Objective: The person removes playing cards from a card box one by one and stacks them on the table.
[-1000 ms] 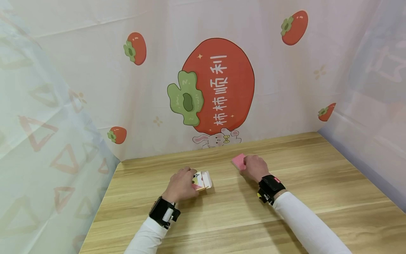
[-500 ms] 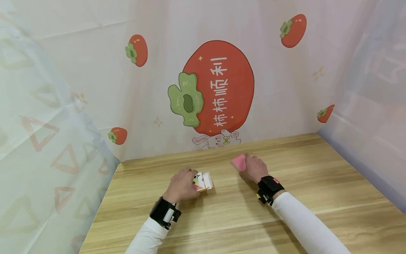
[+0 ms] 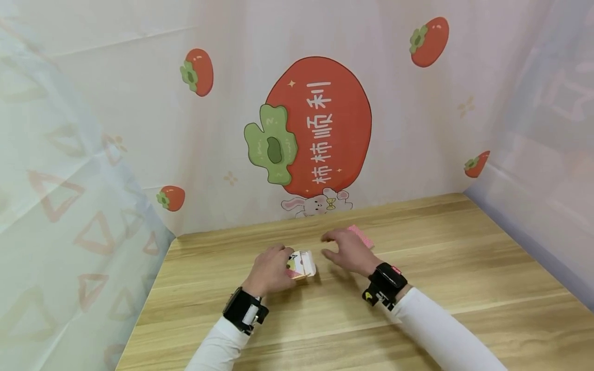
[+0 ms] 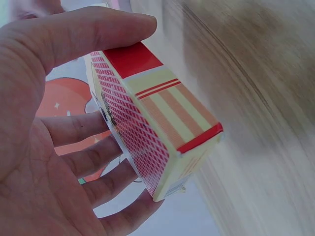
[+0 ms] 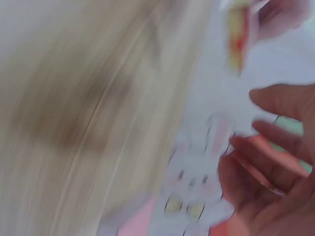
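My left hand (image 3: pixel 269 270) holds a playing-card box (image 3: pixel 300 265) by its sides. In the left wrist view the thumb lies on one edge of the box (image 4: pixel 147 118) and the fingers support the opposite edge. The box has a red lattice pattern, and a white end flap sticks out toward the right. My right hand (image 3: pixel 351 251) holds nothing; its fingers are spread and loosely bent, a short gap from the flap. Behind it a red-backed deck of cards (image 3: pixel 361 236) lies on the table, partly hidden by the hand.
The wood-grain table (image 3: pixel 445 268) ends at a white curtain (image 3: pixel 223 129) printed with persimmons and a rabbit. Further curtains hang at the left and right sides. The right wrist view is blurred.
My right hand has let go of the deck and moved left toward the box, leaving the cards on the table. The left hand with the box has shifted slightly right.
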`<state>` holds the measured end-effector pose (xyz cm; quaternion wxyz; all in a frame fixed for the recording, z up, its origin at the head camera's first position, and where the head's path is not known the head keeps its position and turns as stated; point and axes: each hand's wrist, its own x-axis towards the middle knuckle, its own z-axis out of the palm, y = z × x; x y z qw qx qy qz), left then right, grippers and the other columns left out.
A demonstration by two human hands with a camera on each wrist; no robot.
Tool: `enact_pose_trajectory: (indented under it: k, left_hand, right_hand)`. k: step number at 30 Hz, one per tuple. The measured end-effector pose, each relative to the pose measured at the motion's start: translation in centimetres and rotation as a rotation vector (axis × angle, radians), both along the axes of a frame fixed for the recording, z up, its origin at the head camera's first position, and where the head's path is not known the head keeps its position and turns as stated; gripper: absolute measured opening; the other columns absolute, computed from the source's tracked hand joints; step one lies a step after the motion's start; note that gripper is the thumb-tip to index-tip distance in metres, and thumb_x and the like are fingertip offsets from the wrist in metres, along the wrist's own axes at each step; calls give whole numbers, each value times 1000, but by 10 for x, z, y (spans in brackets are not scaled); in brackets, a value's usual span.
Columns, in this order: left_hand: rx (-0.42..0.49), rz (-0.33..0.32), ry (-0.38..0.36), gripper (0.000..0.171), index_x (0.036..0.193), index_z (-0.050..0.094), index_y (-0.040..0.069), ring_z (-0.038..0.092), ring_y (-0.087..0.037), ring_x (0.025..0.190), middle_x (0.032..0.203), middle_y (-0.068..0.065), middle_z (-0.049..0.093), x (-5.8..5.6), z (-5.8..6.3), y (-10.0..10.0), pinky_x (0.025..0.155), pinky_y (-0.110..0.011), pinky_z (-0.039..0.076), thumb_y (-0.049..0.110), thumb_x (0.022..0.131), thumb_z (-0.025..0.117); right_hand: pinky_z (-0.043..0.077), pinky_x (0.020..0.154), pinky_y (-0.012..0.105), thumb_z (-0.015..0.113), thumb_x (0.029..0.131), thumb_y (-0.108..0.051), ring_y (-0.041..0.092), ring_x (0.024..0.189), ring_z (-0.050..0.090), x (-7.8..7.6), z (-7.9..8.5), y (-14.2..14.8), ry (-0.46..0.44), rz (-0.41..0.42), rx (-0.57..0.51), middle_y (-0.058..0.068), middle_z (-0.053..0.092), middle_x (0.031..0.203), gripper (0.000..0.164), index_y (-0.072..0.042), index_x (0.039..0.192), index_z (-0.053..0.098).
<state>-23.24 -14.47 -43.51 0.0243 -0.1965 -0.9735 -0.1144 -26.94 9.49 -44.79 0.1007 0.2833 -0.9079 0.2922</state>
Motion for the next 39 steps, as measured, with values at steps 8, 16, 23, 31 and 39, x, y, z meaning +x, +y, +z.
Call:
enact_pose_trajectory:
  k: [8,16,23,31,39]
  left_hand:
    - [9,-36,54,62,121,68,7,57,-23,89,102,-5,61,0,4,4,68,-44,49,25,64,87]
    - [21,-58,81,60,119,68,7,58,-23,90,103,-5,62,3,7,6,68,-44,49,23,64,85]
    - [29,-83,95,62,121,68,6,57,-22,90,106,-6,62,5,8,8,70,-41,49,24,64,86]
    - [30,-69,108,62,121,68,7,58,-20,91,106,-5,63,4,8,4,70,-40,50,24,64,86]
    - [41,-57,101,62,121,68,5,59,-22,92,106,-6,64,3,8,-1,73,-42,51,24,65,87]
  right_hand:
    - [51,74,27,76,90,-13,10,82,63,13,6,-28,60,197,2,-6,72,90,8,-13,98,80]
    - [52,65,21,77,90,-15,2,70,61,13,3,-36,-56,116,-46,-7,69,78,6,-9,88,75]
    - [48,57,21,82,83,-12,0,59,56,12,-5,-40,-88,-7,-115,-9,63,68,17,-15,74,68]
    - [50,59,26,87,81,-17,7,65,61,11,-4,-36,-293,-60,-236,-4,66,75,26,-9,91,65]
    - [51,68,31,81,85,-8,19,77,61,12,7,-24,-340,35,-265,3,64,89,32,-4,114,66]
